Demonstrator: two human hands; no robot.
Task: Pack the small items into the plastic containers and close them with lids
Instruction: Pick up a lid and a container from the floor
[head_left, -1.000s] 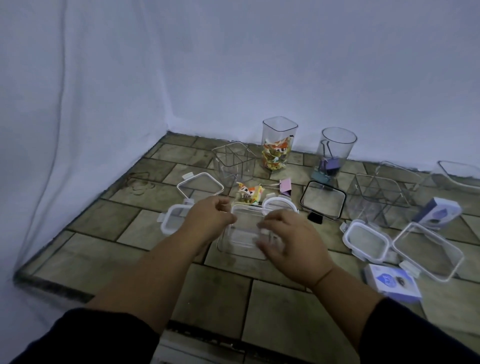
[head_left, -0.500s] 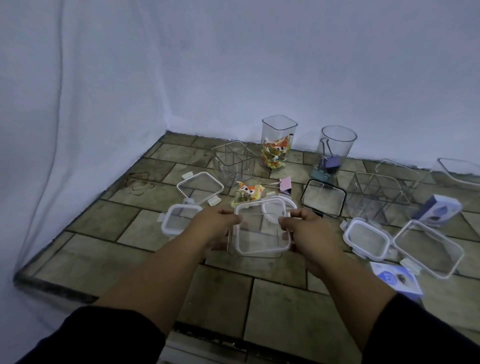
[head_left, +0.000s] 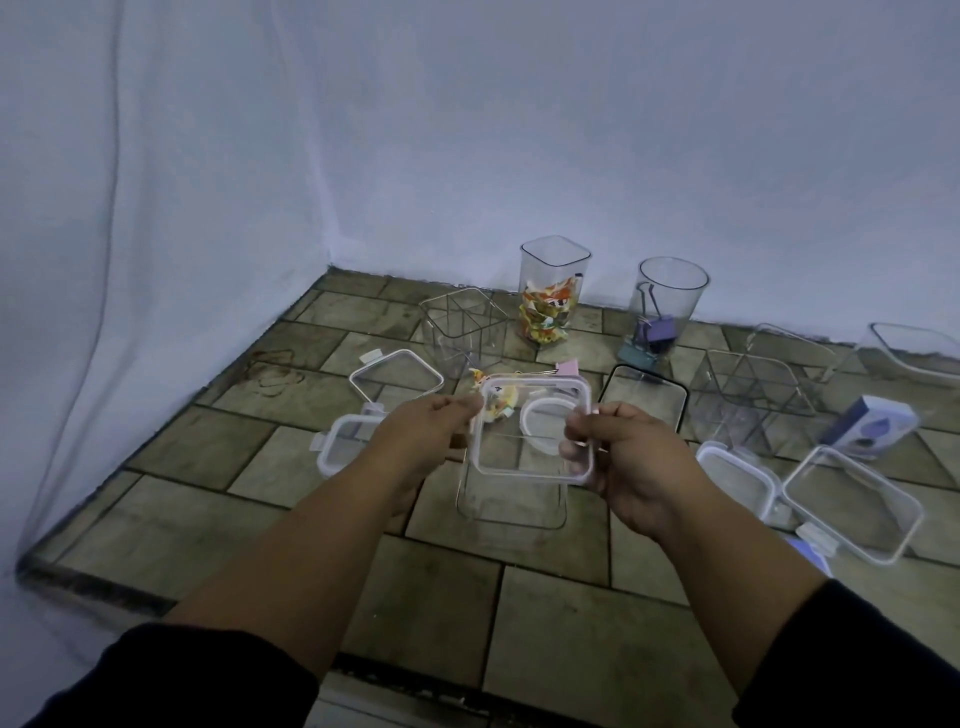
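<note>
Left hand (head_left: 421, 436) and right hand (head_left: 639, 467) each kept a pinching grip on opposite edges of the square lid (head_left: 535, 447), above the clear container (head_left: 511, 504) toward the table's near edge. Lowered crooked, it might have jammed on one corner.

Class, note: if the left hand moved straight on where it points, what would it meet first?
Probably the small orange-and-yellow packet beyond the left hand, which pinches the white-rimmed square clear lid; depth is unclear.
</note>
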